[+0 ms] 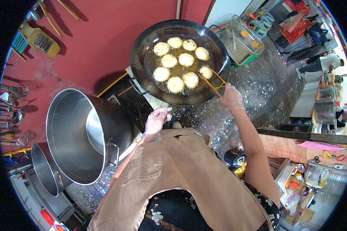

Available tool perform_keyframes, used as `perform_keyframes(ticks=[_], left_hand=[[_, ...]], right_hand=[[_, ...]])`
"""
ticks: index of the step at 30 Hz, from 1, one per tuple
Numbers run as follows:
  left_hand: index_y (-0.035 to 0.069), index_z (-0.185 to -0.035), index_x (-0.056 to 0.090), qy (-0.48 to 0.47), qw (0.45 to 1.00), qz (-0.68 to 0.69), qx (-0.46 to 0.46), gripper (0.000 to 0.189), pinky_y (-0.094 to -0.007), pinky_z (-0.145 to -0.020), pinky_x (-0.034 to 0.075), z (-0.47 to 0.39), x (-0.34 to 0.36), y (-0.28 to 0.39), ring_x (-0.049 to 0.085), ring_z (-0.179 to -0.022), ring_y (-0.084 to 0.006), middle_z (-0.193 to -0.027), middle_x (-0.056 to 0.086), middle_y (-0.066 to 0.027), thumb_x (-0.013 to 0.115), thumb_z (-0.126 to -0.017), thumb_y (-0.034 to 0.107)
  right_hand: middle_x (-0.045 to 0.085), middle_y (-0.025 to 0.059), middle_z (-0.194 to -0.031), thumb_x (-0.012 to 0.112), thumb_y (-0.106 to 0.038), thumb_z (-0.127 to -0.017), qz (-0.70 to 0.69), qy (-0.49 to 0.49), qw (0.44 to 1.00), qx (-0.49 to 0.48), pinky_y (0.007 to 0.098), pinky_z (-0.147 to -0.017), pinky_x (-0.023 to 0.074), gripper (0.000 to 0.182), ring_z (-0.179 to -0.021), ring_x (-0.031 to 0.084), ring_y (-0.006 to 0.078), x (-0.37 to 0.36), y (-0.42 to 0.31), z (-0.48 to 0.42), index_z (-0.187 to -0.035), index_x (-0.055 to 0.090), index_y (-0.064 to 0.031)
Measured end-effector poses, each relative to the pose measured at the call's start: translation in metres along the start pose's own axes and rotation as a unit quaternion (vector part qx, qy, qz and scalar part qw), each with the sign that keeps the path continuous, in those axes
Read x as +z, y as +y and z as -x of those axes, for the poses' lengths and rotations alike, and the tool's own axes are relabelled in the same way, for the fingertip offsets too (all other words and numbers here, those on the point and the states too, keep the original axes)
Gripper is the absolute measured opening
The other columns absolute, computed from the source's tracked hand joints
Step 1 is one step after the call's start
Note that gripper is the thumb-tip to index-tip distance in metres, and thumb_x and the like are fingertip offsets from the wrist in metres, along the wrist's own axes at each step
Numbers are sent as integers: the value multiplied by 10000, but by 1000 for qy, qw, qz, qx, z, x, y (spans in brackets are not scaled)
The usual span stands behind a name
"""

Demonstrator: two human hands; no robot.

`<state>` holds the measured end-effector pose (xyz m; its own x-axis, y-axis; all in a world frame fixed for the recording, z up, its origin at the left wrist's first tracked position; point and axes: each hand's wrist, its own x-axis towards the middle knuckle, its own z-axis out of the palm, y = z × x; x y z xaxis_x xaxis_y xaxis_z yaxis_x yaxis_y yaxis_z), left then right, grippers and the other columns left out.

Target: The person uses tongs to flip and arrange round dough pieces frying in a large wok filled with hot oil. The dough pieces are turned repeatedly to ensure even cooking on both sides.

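Observation:
A large dark wok [176, 101] holds oil with several pale, round dough pieces [186, 59] spread in it. My right hand [232, 96], in a clear plastic glove, grips a pair of wire-joined wooden tongs [209, 84] at the wok's right rim. The tips of the tongs lie on either side of the rightmost dough piece [206, 72]; whether they touch it is unclear. My left hand [157, 118], also gloved, hovers just below the wok near my apron, its fingers curled and white bits on the fingertips. Whether it holds something small cannot be told.
Two big metal pots [75, 138] stand at left beside the burner stand [136, 106]. Right of the wok, a metal tray [243, 46] bears two browned pieces and a strainer. Utensils hang on the red wall [84, 55]. Two people [325, 63] are farther off at right.

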<state>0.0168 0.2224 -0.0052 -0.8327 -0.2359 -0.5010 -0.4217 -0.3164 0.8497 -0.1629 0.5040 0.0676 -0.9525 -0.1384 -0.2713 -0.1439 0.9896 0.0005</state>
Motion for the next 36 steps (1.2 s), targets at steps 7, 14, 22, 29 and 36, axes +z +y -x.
perform_keyframes(ticks=[7, 14, 22, 29, 36], left_hand=[[46, -1063, 684, -13, 1000, 22, 6, 190, -209, -628, 459, 0, 0, -1, 560, -663, -60, -812, 669, 17, 593, -988, 195], [49, -1068, 687, -9, 1000, -16, -1, 210, -207, -638, 452, 2, 3, 8, 546, -659, -55, -800, 666, 24, 607, -981, 222], [38, -1070, 686, -19, 1000, 3, 8, 221, -215, -633, 456, 3, 4, 4, 556, -670, -59, -795, 663, 21, 609, -983, 226], [43, -1063, 684, -24, 999, 22, 6, 212, -215, -652, 470, 2, 3, -1, 575, -686, -63, -804, 665, 19, 605, -985, 224], [59, -1082, 678, -36, 999, 14, 7, 201, -213, -653, 468, 2, 3, -1, 581, -688, -65, -814, 673, 16, 594, -988, 216]], right_hand=[[651, 238, -1097, 791, -289, -695, 1, -45, 999, 0, 458, -906, 520, 624, -1053, 638, 383, -15, 2, 11, -1178, 534, 11], [669, 216, -1102, 808, -297, -685, -5, -74, 997, -5, 434, -893, 539, 614, -1042, 659, 362, -24, -7, 28, -1156, 558, 7], [685, 218, -1065, 763, -358, -705, -18, -151, 988, -14, 441, -888, 533, 584, -1028, 662, 359, -50, -27, 46, -1125, 612, 17], [671, 235, -1083, 776, -465, -669, -81, -196, 975, -64, 429, -925, 509, 669, -1059, 641, 356, -33, -26, 42, -1098, 644, 31], [667, 243, -1084, 755, -558, -651, -135, -194, 964, -124, 429, -939, 488, 748, -1069, 629, 378, -13, -47, 41, -1097, 652, 34]])
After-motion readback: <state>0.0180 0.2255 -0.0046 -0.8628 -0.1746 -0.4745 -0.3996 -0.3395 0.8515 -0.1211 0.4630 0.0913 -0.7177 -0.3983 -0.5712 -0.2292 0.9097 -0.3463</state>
